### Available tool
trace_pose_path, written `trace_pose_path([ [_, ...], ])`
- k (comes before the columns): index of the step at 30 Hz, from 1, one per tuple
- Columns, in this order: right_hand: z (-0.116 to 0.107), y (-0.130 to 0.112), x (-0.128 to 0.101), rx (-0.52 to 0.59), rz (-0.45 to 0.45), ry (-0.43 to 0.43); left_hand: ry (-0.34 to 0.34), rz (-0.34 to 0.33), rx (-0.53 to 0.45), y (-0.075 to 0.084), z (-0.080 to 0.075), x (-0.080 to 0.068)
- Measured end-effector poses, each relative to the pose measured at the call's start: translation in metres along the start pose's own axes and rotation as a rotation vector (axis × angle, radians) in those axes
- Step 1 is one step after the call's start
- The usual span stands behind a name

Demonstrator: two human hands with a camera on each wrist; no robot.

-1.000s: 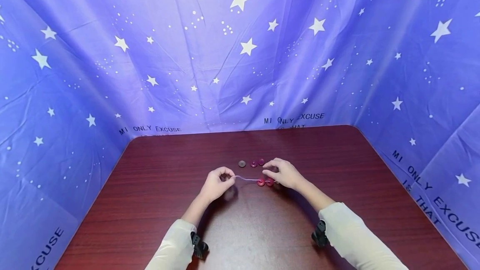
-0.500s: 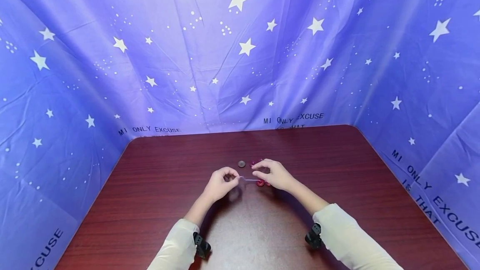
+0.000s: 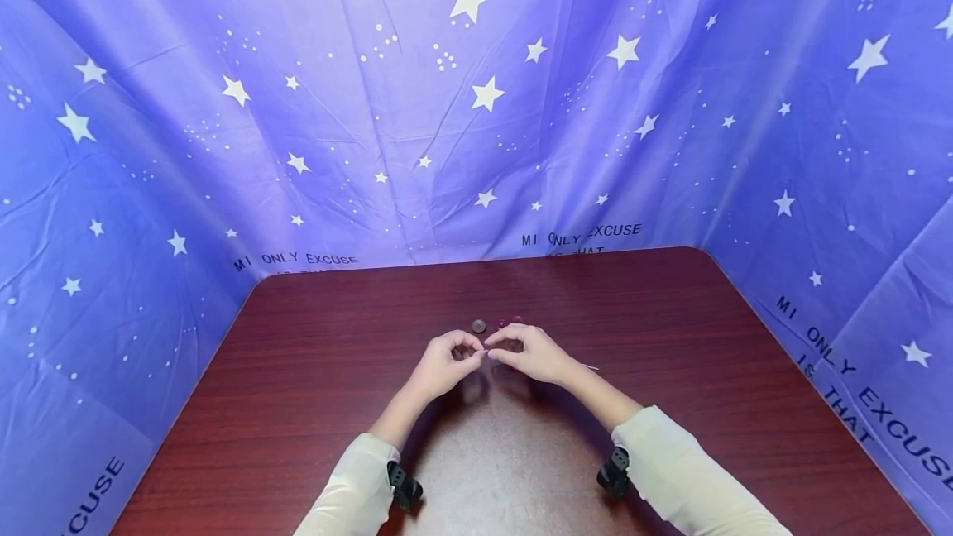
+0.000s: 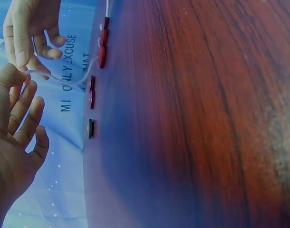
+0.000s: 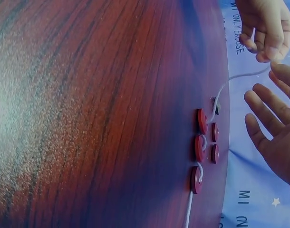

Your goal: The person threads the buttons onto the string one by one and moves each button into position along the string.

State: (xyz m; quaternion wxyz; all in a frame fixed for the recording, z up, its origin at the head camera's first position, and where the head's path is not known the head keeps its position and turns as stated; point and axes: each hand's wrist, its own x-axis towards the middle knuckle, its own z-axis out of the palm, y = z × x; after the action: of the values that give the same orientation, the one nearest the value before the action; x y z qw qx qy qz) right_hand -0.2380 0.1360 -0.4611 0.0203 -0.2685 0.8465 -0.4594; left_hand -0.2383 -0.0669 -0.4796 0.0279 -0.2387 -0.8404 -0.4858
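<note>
Thumb and index finger of my left hand [image 3: 439, 368] pinch the end of a whitish string [image 5: 237, 76] above the table. My right hand [image 3: 541, 356] meets it there, its thumb and index finger closing on the same string end, other fingers spread in the right wrist view. From the hands the string runs down through three red buttons [image 5: 199, 148] standing in a row; in the head view the right hand covers them. Beyond that row lie two loose dark red buttons [image 5: 215, 132] and a grey-brown button [image 3: 479, 326]. The string's other end [image 3: 591, 367] shows past the right wrist.
The dark red wood-grain table [image 3: 313, 404] carries everything. A blue star-printed cloth [image 3: 417, 106] hangs round its back and sides. Black wrist cameras [image 3: 405, 486] sit on both pale sleeves [image 3: 350, 486].
My right hand has moved left from beside the buttons to the left hand's fingertips, its thumb and index finger coming together. The left hand has shifted slightly right, still pinching the string.
</note>
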Motion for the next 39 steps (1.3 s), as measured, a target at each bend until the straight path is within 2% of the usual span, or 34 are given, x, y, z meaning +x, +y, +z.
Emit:
trace_pose_path([
  [6, 0.002, 0.0, 0.0, 0.023, 0.008, -0.014, 0.0, 0.009, -0.008, 0.002, 0.002, 0.001],
  [14, 0.003, 0.004, 0.0, -0.029, 0.017, 0.003, -0.013, 0.006, -0.035, 0.004, 0.002, 0.002],
  [19, 0.003, 0.003, -0.002, 0.01, 0.02, -0.011, -0.021, -0.013, -0.029, 0.004, 0.003, 0.001],
  [26, -0.009, -0.035, -0.011, 0.067, 0.066, -0.03, -0.005, -0.016, -0.026, 0.005, 0.006, 0.001],
  [28, -0.01, -0.038, -0.012, 0.088, 0.07, -0.033, -0.003, -0.015, -0.035, 0.005, 0.007, 0.001],
  [32, -0.009, -0.033, -0.01, 0.131, 0.081, -0.038, 0.012, -0.025, -0.055, 0.005, 0.009, 0.001],
  [39, 0.001, -0.002, -0.004, 0.205, 0.095, -0.037, -0.012, -0.02, -0.061, 0.004, 0.009, 0.0],
])
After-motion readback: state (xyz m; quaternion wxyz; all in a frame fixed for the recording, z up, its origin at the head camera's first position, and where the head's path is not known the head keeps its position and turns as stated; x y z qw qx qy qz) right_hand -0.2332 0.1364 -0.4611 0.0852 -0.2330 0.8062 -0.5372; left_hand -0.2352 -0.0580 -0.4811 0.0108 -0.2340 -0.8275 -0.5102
